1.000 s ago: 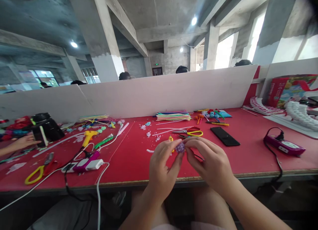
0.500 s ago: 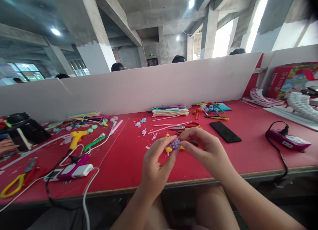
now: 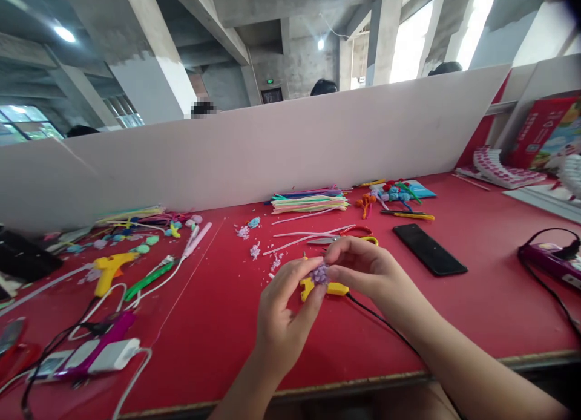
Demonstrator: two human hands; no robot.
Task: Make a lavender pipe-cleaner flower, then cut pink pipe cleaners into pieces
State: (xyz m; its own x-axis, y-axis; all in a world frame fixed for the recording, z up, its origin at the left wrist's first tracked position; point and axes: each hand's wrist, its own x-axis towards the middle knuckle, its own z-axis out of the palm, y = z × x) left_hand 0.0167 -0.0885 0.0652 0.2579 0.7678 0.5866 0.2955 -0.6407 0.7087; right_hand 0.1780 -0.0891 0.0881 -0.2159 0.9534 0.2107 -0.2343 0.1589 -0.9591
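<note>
Both my hands meet over the red table (image 3: pixel 218 311) and pinch a small fuzzy purple ball (image 3: pixel 320 273). My left hand (image 3: pixel 284 314) holds it from below with thumb and fingers closed. My right hand (image 3: pixel 367 269) grips it from the right, fingers curled. Just under the ball lies a yellow glue gun (image 3: pixel 324 288) with a black cord (image 3: pixel 376 317) running toward me. Scissors with yellow and red handles (image 3: pixel 349 235) lie behind my right hand.
A stack of coloured pipe cleaners (image 3: pixel 311 201) sits by the white partition (image 3: pixel 272 147). A black phone (image 3: pixel 429 256) lies to the right, a purple power strip (image 3: pixel 551 262) farther right. At left are another yellow glue gun (image 3: pixel 111 265), a charger (image 3: pixel 102 356) and cables.
My hands and the purple ball have stayed together while the view shifted closer over the table. The yellow glue gun beneath them now shows more fully.
</note>
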